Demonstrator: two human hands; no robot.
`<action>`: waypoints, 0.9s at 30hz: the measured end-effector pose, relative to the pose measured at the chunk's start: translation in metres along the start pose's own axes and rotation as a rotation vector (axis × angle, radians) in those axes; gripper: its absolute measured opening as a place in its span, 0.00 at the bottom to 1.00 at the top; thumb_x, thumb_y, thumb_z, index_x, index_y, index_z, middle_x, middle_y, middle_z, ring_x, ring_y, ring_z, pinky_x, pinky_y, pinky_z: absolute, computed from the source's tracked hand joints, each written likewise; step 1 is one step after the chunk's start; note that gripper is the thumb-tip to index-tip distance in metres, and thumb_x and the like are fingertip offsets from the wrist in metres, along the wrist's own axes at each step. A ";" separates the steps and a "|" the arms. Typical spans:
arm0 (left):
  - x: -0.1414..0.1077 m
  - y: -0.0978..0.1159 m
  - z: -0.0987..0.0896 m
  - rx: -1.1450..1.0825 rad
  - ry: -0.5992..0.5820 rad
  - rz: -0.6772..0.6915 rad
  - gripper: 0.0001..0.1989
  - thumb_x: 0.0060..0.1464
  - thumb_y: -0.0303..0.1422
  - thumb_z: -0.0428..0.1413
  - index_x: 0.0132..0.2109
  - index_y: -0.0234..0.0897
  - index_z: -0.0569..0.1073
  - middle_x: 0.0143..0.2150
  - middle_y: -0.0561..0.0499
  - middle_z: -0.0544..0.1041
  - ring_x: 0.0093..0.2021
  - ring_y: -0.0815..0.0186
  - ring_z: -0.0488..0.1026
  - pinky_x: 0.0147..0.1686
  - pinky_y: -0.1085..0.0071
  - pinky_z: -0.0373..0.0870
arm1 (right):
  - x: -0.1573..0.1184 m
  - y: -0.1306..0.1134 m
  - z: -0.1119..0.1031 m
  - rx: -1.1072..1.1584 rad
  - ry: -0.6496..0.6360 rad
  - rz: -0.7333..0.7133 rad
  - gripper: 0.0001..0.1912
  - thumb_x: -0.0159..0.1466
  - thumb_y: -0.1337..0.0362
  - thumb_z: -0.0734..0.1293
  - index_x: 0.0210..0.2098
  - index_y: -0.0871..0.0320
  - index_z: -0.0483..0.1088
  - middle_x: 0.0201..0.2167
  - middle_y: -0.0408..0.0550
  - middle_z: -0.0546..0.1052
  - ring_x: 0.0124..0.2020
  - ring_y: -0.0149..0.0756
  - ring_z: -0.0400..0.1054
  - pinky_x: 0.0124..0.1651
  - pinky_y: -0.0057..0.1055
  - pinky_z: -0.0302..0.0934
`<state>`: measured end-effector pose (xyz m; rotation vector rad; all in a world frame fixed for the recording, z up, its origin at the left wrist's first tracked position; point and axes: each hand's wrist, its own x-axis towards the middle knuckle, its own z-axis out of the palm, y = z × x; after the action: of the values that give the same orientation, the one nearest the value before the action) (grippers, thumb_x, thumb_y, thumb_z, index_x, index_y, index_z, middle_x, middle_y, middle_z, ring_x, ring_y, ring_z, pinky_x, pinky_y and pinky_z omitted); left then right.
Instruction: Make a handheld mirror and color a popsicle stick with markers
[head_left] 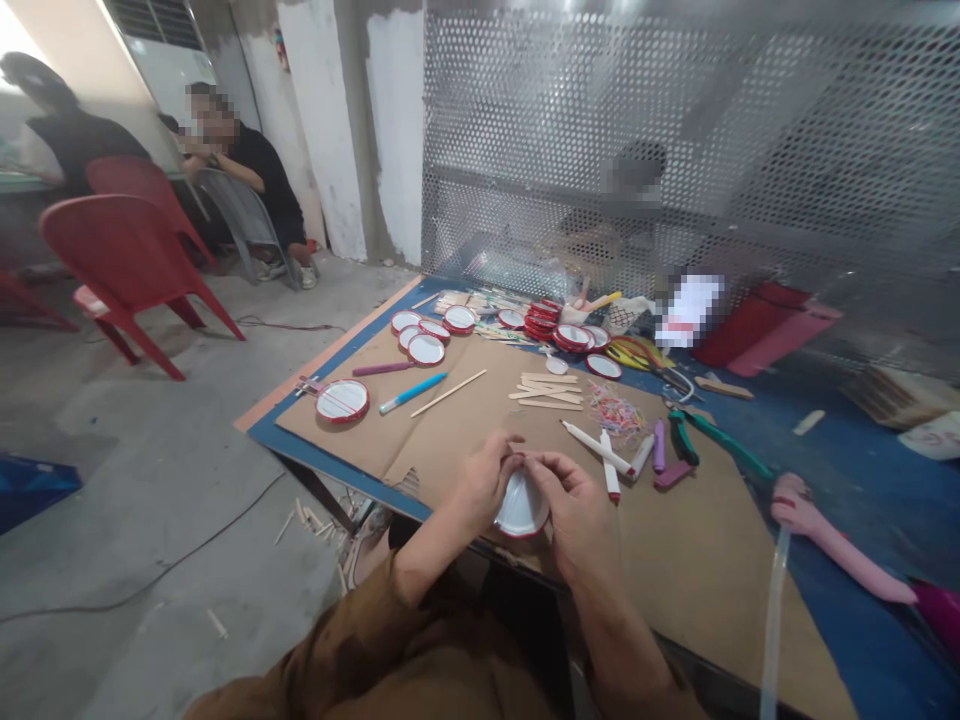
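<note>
Between my two hands, at the near edge of the cardboard sheet (457, 440), is a round white disc with a red rim (521, 505). My left hand (484, 480) grips its left edge, and my right hand (574, 500) holds the right and upper edge. The fingertips of both meet at the disc's top; whatever small thing they may pinch there is hidden. Just right of my right hand lie white markers (609, 465) with red caps. Ahead are wooden craft sticks (551, 392) and a heap of small coloured rubber bands (615, 410).
More red-rimmed discs (426, 348) lie across the table's back; one (342, 401) has sticks attached. A blue pen (412, 393), green-handled pliers (682, 437) and a pink clamp-like holder (840, 560) lie around. A perforated metal screen (525, 150) stands behind; people sit beyond.
</note>
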<state>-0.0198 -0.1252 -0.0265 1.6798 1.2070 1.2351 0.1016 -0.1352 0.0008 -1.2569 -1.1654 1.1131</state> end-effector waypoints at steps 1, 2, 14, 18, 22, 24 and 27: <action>0.000 0.000 0.000 -0.015 -0.003 -0.004 0.11 0.63 0.33 0.45 0.50 0.38 0.65 0.32 0.52 0.73 0.33 0.65 0.72 0.36 0.71 0.67 | 0.000 0.000 -0.001 0.000 -0.004 0.017 0.17 0.54 0.49 0.70 0.30 0.58 0.75 0.25 0.47 0.79 0.27 0.39 0.72 0.29 0.31 0.66; 0.001 0.001 0.000 -0.034 -0.007 -0.006 0.11 0.62 0.33 0.45 0.50 0.37 0.64 0.31 0.53 0.72 0.33 0.65 0.72 0.35 0.71 0.67 | -0.001 0.000 -0.002 -0.004 -0.010 0.028 0.18 0.54 0.49 0.70 0.31 0.58 0.75 0.26 0.47 0.79 0.28 0.39 0.72 0.30 0.31 0.66; 0.001 0.000 0.000 -0.029 -0.046 0.025 0.13 0.60 0.30 0.46 0.51 0.36 0.64 0.28 0.56 0.66 0.31 0.65 0.68 0.35 0.71 0.63 | 0.004 0.018 -0.015 -0.050 0.046 -0.019 0.19 0.54 0.47 0.70 0.34 0.55 0.68 0.29 0.45 0.76 0.32 0.38 0.71 0.35 0.32 0.67; 0.002 0.002 -0.003 -0.123 -0.010 -0.029 0.13 0.60 0.33 0.48 0.51 0.36 0.64 0.26 0.58 0.64 0.29 0.67 0.66 0.33 0.72 0.63 | -0.007 0.023 -0.026 -0.222 -0.159 0.031 0.21 0.57 0.47 0.68 0.40 0.58 0.75 0.34 0.50 0.79 0.33 0.40 0.73 0.34 0.31 0.67; 0.003 0.000 -0.006 -0.222 0.078 -0.063 0.15 0.62 0.40 0.47 0.50 0.35 0.66 0.26 0.58 0.64 0.25 0.69 0.64 0.29 0.73 0.63 | -0.012 0.023 -0.029 -0.134 -0.094 0.177 0.25 0.56 0.44 0.69 0.39 0.59 0.75 0.21 0.42 0.75 0.15 0.28 0.63 0.17 0.24 0.57; 0.002 0.000 -0.007 -0.282 0.064 -0.109 0.17 0.62 0.43 0.48 0.50 0.35 0.66 0.26 0.58 0.66 0.23 0.69 0.65 0.26 0.73 0.64 | -0.010 0.018 -0.027 -0.006 0.012 0.231 0.26 0.51 0.43 0.72 0.37 0.59 0.74 0.20 0.40 0.74 0.13 0.26 0.61 0.15 0.22 0.56; 0.000 0.002 -0.006 -0.299 -0.019 -0.129 0.18 0.59 0.41 0.52 0.51 0.34 0.68 0.26 0.57 0.68 0.22 0.69 0.68 0.24 0.74 0.66 | -0.005 0.009 -0.024 0.168 0.147 0.255 0.27 0.44 0.46 0.76 0.34 0.59 0.72 0.21 0.40 0.76 0.12 0.23 0.61 0.13 0.19 0.54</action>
<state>-0.0245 -0.1256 -0.0229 1.3716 1.0438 1.2485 0.1255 -0.1418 -0.0072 -1.3567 -0.8001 1.2542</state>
